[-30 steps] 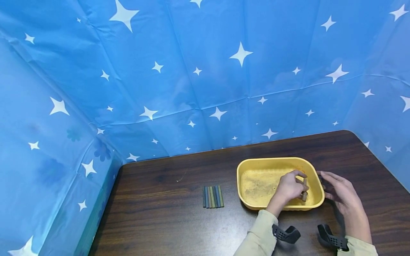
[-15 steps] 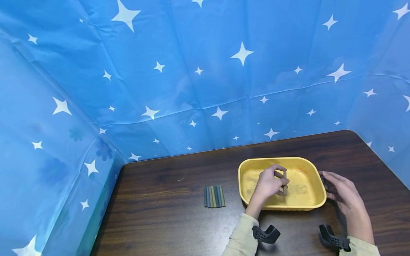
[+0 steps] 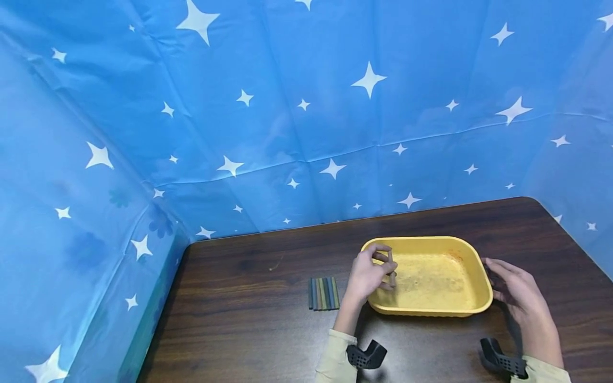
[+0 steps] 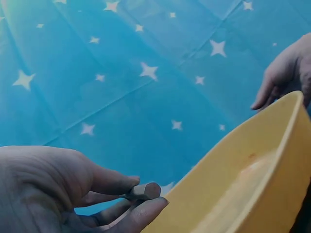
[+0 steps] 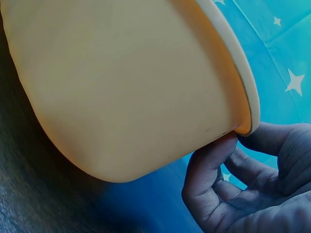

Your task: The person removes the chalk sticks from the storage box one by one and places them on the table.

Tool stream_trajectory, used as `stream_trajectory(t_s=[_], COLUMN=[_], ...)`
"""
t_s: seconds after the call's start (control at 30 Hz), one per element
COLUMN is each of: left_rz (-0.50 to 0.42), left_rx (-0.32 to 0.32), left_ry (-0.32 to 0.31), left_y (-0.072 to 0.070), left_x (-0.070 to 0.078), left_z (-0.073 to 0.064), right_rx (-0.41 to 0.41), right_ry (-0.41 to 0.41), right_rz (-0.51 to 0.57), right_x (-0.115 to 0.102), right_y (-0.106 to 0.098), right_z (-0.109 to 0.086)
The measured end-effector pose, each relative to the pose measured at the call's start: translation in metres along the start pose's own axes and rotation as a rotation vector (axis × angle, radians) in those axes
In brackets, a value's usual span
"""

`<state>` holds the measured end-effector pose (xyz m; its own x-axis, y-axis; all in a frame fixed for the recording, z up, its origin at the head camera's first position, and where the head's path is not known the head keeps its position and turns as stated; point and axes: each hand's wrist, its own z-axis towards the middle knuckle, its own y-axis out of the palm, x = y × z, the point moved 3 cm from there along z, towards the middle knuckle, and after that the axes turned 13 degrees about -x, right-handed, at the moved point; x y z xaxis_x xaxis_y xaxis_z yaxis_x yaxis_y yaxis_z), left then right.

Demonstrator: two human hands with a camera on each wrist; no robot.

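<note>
My left hand (image 3: 366, 274) is over the left end of a yellow plastic tray (image 3: 426, 313), pinching a short, round brown stick (image 3: 391, 269) between thumb and fingers. The stick's flat round end (image 4: 153, 191) points at the camera in the left wrist view. At the tray's right end my right hand (image 3: 522, 295) touches the outside, its fingers loosely bent. The right wrist view has the right hand's fingertips (image 5: 221, 145) against the wall just under the rim. Left of the tray, a row of thin sticks (image 3: 323, 293), dark blue, olive and brown, lies side by side.
The dark wood-grain table (image 3: 239, 330) runs under everything. A blue cloth backdrop (image 3: 287, 117) with white stars stands along its back and sides. Reddish marks show on the tray's inner back wall. Each wrist wears a black strap mount (image 3: 366, 355).
My left hand has carried the brown stick leftward across the tray, from its right part to its left end. My right hand stays by the tray's right end. The view has shifted slightly.
</note>
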<state>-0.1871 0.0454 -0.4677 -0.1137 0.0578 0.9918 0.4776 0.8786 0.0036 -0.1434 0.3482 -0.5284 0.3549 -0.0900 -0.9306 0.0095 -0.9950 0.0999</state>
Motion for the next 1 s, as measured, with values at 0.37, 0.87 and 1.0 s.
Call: stream_trajectory(t_s=[0.37, 0.87, 1.0], left_rz=[-0.003, 0.106, 0.177], left_rx=[0.184, 0.316, 0.367], left_ry=[0.008, -0.084, -0.095], left_y=[-0.051, -0.112, -0.125], left_x=[-0.004, -0.033, -0.040], left_z=[-0.028, -0.071, -0.078], right_rx=[0.042, 0.050, 0.043], right_ry=[0.057, 0.069, 0.065], right_rz=[-0.033, 0.003, -0.035], right_x=[0.000, -0.002, -0.003], right_y=[0.002, 0.002, 0.003], right_z=[0.001, 0.000, 0.001])
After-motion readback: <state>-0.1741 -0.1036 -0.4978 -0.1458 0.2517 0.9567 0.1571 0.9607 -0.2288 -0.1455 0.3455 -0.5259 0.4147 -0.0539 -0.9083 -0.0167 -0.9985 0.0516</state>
